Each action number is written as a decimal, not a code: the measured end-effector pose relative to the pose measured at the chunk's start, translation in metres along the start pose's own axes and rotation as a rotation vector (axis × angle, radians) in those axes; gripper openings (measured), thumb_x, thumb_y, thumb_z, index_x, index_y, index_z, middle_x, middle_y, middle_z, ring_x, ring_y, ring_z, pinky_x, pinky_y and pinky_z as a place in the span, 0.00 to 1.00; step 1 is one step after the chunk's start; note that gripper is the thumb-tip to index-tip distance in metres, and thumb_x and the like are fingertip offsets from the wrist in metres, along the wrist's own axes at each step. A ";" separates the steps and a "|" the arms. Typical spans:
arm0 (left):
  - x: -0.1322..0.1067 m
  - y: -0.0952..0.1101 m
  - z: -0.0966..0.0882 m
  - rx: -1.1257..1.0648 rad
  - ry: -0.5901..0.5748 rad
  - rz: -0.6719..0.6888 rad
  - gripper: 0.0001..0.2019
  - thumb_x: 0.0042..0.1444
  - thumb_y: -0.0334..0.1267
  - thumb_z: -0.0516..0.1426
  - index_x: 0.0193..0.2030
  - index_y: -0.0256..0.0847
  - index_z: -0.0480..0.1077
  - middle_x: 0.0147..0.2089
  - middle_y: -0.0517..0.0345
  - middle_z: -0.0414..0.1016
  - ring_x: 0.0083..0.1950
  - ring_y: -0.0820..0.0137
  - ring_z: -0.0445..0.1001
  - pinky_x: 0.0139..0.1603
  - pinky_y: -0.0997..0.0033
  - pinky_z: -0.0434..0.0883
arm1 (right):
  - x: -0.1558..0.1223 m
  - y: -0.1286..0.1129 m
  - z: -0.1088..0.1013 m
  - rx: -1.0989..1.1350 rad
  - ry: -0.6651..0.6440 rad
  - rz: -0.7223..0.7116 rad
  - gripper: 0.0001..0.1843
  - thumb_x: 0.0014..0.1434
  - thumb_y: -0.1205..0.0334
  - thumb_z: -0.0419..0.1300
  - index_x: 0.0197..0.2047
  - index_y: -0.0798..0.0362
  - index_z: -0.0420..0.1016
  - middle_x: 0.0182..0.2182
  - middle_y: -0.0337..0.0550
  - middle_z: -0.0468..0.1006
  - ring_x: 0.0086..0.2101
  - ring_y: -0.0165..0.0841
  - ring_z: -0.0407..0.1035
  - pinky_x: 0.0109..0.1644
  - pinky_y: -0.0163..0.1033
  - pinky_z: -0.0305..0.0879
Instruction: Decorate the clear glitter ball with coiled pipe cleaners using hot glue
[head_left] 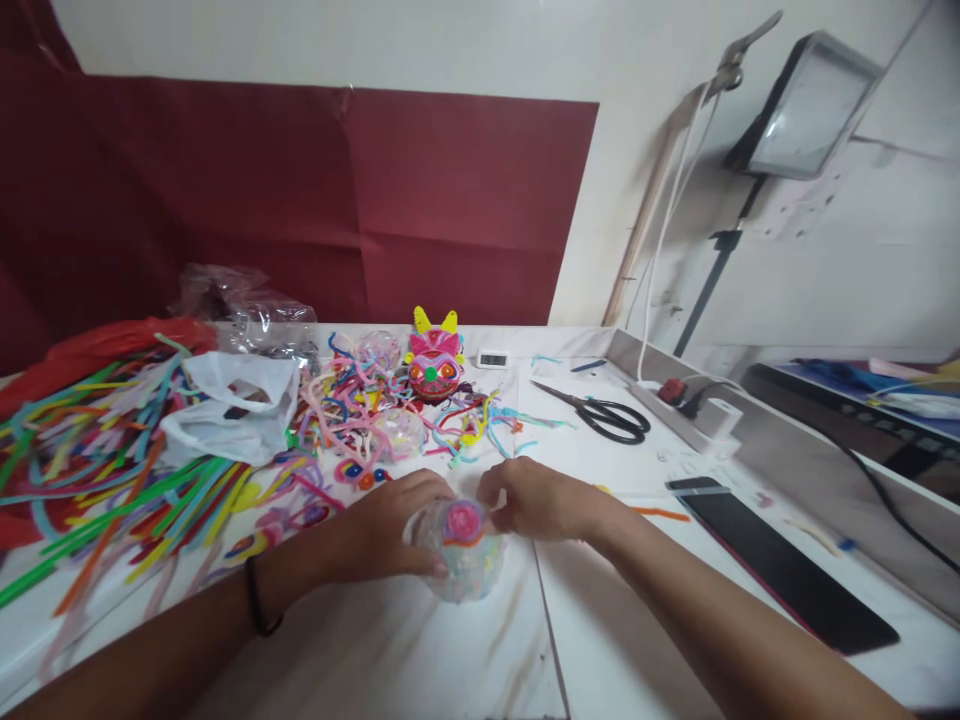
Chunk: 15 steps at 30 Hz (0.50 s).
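A clear plastic ball (469,578) stands on the white table in front of me. Near its top sits a coiled pink pipe-cleaner disc (463,522) with a purple rim, and an orange strip runs along the lower edge. My left hand (412,525) wraps around the ball's left side, thumb across the front. At its upper right, my right hand (529,500) has its fingers pinched together by the disc; what lies between them is hidden. Farther back, a finished pipe-cleaner animal head (435,358), pink with yellow ears, stands upright.
Loose pipe cleaners (172,500) and a white plastic bag (232,405) cover the left side. Black-handled scissors (607,415), a small white digital display (492,358), a long black flat object (780,560) and a power strip (697,425) lie behind and right.
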<state>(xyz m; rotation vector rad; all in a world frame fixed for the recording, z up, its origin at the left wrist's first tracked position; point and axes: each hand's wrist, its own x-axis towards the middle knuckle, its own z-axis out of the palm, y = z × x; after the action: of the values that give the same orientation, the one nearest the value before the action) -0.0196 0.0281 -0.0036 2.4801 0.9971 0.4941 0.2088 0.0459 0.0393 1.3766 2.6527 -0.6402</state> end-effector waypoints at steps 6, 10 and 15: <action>-0.002 -0.001 -0.002 0.002 0.032 0.050 0.19 0.54 0.37 0.64 0.52 0.42 0.70 0.51 0.54 0.75 0.52 0.63 0.73 0.54 0.65 0.68 | 0.003 -0.002 -0.003 0.006 -0.002 0.021 0.09 0.58 0.65 0.65 0.43 0.55 0.76 0.39 0.40 0.79 0.40 0.34 0.73 0.45 0.44 0.69; 0.001 0.000 -0.005 0.011 0.046 0.094 0.14 0.58 0.41 0.61 0.51 0.42 0.71 0.50 0.54 0.76 0.51 0.64 0.75 0.53 0.66 0.69 | 0.003 -0.005 -0.004 0.025 0.007 0.037 0.11 0.56 0.66 0.65 0.44 0.55 0.77 0.39 0.43 0.80 0.39 0.34 0.73 0.43 0.39 0.67; 0.005 -0.005 -0.009 0.050 0.016 0.164 0.12 0.62 0.41 0.59 0.50 0.43 0.73 0.48 0.55 0.78 0.50 0.65 0.76 0.52 0.69 0.69 | 0.002 -0.006 -0.005 0.038 0.019 0.055 0.13 0.54 0.67 0.65 0.45 0.54 0.79 0.39 0.44 0.82 0.37 0.33 0.73 0.37 0.33 0.62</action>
<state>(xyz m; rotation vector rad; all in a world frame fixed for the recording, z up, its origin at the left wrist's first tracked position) -0.0233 0.0370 0.0022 2.6202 0.8252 0.5472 0.2035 0.0468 0.0453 1.4670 2.6207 -0.6785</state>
